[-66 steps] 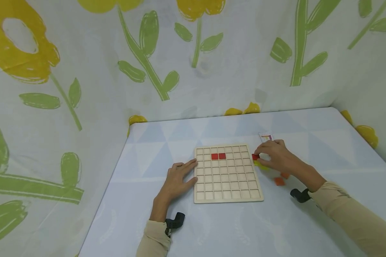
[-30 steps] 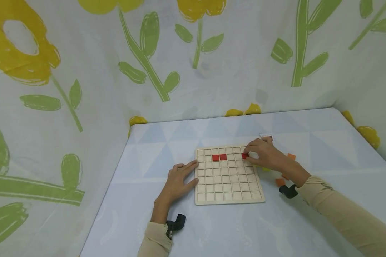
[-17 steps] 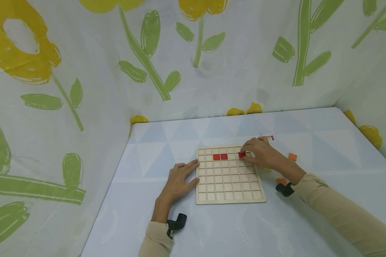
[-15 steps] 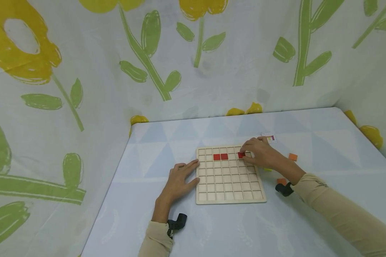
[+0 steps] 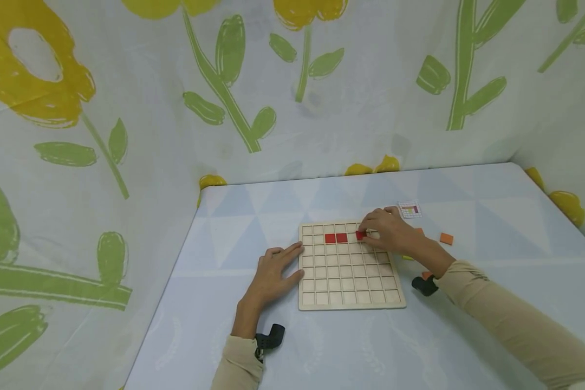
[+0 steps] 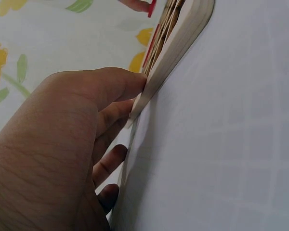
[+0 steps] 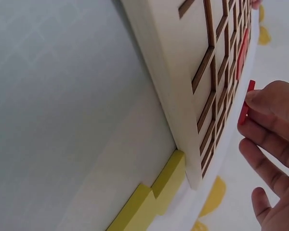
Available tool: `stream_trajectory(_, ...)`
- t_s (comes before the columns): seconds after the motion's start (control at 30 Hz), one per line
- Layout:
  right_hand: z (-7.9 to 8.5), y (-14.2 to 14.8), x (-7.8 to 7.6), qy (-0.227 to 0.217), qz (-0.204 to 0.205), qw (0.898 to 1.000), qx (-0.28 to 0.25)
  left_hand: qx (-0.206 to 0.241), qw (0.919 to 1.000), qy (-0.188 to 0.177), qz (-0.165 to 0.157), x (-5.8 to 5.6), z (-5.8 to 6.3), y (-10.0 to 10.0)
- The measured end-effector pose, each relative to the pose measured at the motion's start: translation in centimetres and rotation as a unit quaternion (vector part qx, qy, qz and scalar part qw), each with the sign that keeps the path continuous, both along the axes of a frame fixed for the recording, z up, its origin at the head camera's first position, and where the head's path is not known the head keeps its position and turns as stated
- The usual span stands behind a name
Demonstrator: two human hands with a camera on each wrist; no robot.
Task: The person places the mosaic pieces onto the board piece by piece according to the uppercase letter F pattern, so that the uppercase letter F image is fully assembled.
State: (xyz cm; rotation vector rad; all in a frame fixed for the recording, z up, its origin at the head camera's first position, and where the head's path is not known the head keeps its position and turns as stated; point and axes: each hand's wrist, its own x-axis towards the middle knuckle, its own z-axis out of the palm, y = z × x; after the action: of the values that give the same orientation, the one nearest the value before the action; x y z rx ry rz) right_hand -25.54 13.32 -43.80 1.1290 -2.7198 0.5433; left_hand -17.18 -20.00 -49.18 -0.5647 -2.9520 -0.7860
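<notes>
Flower-printed fabric walls [image 5: 351, 114] enclose a pale tabletop [image 5: 331, 352]; well inside its far edge lies a gridded board [image 5: 349, 283]. Left hand [image 5: 270, 275], fingers [image 5: 289, 252] wide, touches its left side; right hand [image 5: 390, 230] pinches a red tile [image 5: 359, 235] over the grid, best kept level.

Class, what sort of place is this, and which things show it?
Probably a small indoor play or filming corner: a flower-print backdrop stands around a pale table, where a gridded board holds two red tiles.
</notes>
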Motion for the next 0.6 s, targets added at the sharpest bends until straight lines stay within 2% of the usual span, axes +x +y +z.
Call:
stream_trajectory(0.2,-0.1,-0.6,-0.2,0.009,0.004,1.0,0.009,0.0,1.0,-0.001,0.0,0.0,0.1,-0.1)
stream_trajectory(0.6,-0.5,-1.2,-0.6,-0.006,0.008,1.0,0.018,0.008,0.9999,-0.005,-0.006,0.0,0.1,-0.2)
